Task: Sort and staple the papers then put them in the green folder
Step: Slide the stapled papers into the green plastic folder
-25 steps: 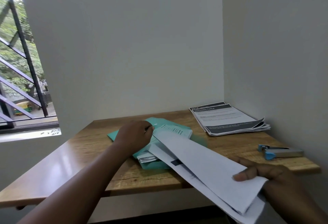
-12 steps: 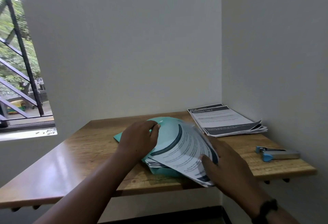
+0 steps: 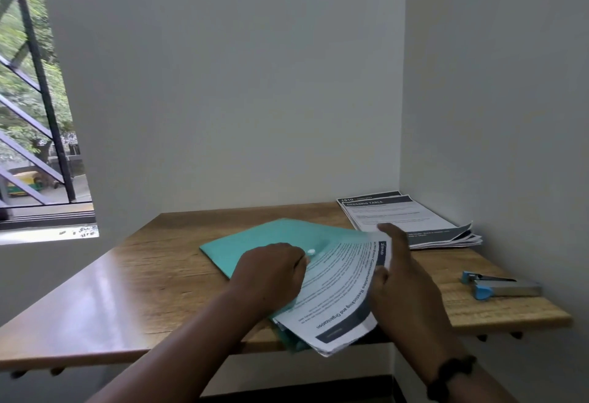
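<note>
Papers with printed text lay half in the green folder, which sat on the wooden desk, their near end overhanging the desk's front edge. Left hand rested curled on the folder by its snap button, though what it gripped I couldn't tell. Right hand pressed the papers' right edge, fingers fairly straight. Right of the folder lay a stapler; behind it, another paper stack.

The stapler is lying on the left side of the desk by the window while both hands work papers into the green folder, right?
Not quite. The head view shows the stapler on the right side of the desk, by the wall. The left hand and right hand are indeed working papers into the green folder.
</note>
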A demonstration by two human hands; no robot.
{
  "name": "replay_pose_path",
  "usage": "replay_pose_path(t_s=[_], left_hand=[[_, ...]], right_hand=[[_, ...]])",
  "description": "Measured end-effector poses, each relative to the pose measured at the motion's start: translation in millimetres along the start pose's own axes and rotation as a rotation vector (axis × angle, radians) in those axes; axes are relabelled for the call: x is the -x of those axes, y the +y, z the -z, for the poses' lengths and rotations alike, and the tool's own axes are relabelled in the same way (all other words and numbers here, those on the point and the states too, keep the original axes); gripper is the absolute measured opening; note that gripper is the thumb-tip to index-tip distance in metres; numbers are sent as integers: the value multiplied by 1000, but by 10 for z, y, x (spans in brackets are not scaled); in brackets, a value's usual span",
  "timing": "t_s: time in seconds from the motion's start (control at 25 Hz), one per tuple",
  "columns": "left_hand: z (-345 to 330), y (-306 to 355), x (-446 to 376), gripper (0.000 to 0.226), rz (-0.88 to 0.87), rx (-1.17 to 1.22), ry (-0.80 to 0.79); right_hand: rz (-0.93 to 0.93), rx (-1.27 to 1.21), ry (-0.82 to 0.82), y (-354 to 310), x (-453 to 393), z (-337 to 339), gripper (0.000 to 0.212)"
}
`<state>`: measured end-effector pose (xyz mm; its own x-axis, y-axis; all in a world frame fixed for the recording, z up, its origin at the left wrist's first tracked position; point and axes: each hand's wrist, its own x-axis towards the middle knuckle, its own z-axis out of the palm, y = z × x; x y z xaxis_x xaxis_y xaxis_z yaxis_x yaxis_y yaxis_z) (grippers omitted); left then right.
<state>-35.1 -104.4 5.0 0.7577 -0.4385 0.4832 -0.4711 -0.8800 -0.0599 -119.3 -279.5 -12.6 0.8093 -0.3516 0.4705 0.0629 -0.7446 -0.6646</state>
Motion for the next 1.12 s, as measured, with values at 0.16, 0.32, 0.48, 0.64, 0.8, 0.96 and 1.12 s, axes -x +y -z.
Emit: replay_pose_path(t_s=[0.16, 0.32, 0.48, 0.64, 0.8, 0.96, 1.12], left_hand=[[-40, 13, -5, 39, 29, 28, -112], [-21, -159, 25, 76, 131, 118, -347], [-11, -340, 51, 84, 243, 402, -465], [9, -372, 90, 85, 219, 456, -533], [29, -391, 153, 82, 165, 454, -540], [53, -443, 223, 77, 162, 477, -487], [-11, -516, 210, 77, 211, 480, -376]], right_hand=[[124, 521, -85, -31, -214, -246, 46], [62, 144, -337, 142, -368, -125, 24], [-63, -469, -793, 325, -462, 317, 46], [-99, -463, -578, 348, -438, 198, 22], [88, -106, -467, 292, -458, 7, 11], [94, -134, -463, 181, -450, -99, 9], [-41, -386, -606, 134, -401, -108, 22]])
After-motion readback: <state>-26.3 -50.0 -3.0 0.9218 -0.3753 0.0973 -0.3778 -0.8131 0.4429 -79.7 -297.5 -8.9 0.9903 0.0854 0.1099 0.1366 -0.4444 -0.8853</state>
